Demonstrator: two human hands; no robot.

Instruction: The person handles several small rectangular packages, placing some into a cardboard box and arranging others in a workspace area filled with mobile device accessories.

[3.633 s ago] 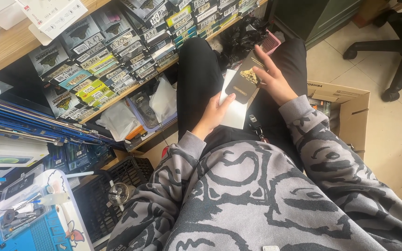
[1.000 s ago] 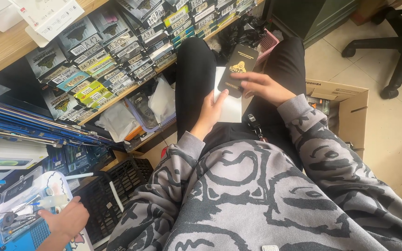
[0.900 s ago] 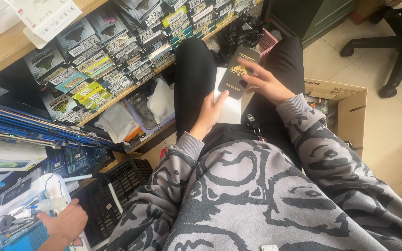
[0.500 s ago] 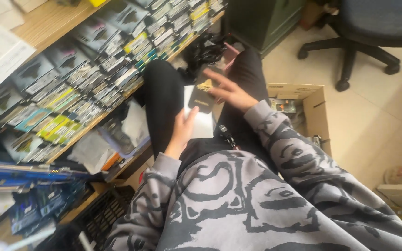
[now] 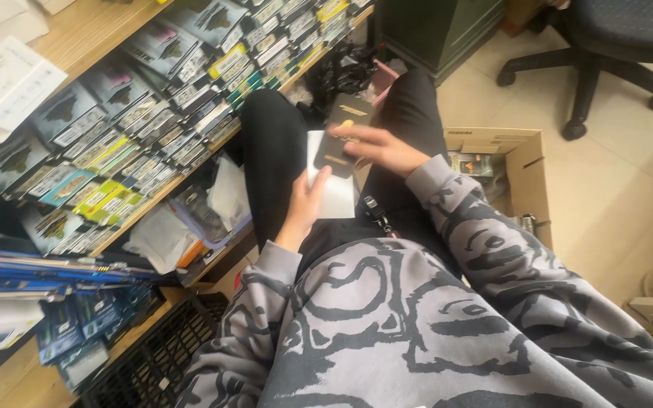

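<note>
Left hand (image 5: 307, 204) is cupping a white sheet (image 5: 334, 181) over the lap, fingers curled on its edge; right hand (image 5: 383, 147) is pinching a dark packet (image 5: 341, 136) against it, beside the shelf (image 5: 190, 162).

Packet (image 5: 343, 136): black with gold marks. Card (image 5: 335, 189) behind it: white. Sleeves (image 5: 485, 257): grey with black swirls. Trousers (image 5: 273, 159): black. Box (image 5: 527, 177), right: brown. Far chair (image 5: 614, 30): dark blue-grey.
</note>
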